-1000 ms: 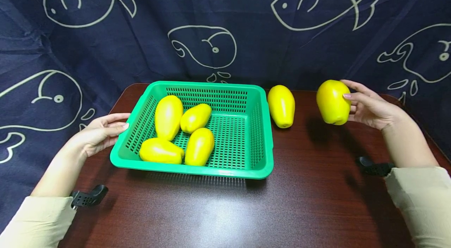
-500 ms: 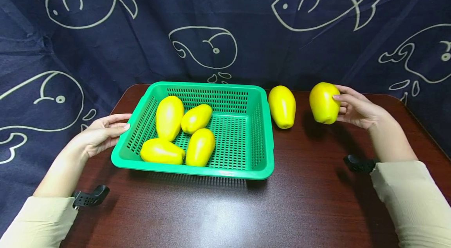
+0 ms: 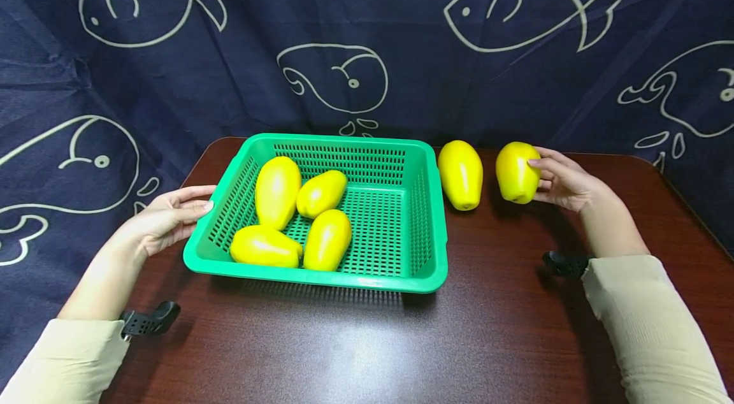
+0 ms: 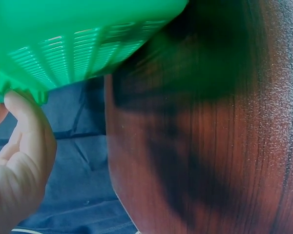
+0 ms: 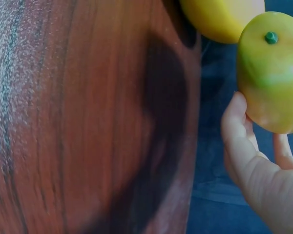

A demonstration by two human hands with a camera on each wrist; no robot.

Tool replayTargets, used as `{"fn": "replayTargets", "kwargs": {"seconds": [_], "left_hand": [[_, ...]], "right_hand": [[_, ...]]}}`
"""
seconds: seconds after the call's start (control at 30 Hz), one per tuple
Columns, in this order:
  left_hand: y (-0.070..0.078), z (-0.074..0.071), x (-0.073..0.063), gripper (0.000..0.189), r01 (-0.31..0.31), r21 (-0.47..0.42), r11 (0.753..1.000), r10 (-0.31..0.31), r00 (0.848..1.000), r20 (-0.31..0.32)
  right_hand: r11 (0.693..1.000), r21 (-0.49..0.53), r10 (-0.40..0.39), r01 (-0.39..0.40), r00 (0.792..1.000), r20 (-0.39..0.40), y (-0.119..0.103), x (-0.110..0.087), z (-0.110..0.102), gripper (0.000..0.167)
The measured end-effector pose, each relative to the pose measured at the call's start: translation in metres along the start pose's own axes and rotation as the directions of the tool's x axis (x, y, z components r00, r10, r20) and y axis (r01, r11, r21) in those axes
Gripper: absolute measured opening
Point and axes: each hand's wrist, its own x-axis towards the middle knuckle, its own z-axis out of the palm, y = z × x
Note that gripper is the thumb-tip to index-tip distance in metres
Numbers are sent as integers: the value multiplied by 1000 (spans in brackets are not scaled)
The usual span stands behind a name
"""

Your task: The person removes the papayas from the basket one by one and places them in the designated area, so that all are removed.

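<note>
In the head view my left hand (image 3: 163, 222) pinches the left rim of a green plastic basket (image 3: 315, 279), thumb on top; the left wrist view shows this grip at the basket's corner (image 4: 88, 19). Several yellow papayas lie inside, toward its left side, among them an upright one (image 3: 278, 192) and a sideways one (image 3: 265, 246). My right hand (image 3: 564, 184) grips another papaya (image 3: 516, 171) at its right side, just over the table. Between that fruit and the basket, one papaya (image 3: 460, 174) lies on the table. A green stem stub (image 5: 271, 37) shows on the held papaya.
The dark red wooden table (image 3: 275, 353) reaches toward me. Behind it hangs a dark blue cloth (image 3: 413, 72) with white fish drawings. A black strap mount (image 3: 150, 320) sits at the left wrist and another mount (image 3: 564, 264) at the right.
My right hand has moved left and slightly down with its papaya, closer to the papaya lying beside the basket. The left hand keeps its hold on the rim.
</note>
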Motion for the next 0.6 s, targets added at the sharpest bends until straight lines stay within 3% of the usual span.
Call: {"fn": "replayTargets", "kwargs": {"seconds": [0.6], "left_hand": [[1, 2, 0, 30, 11, -13, 1000, -11, 1000, 10]], "right_hand": [[987, -155, 18, -37, 992, -123, 21, 27, -2, 30]]}}
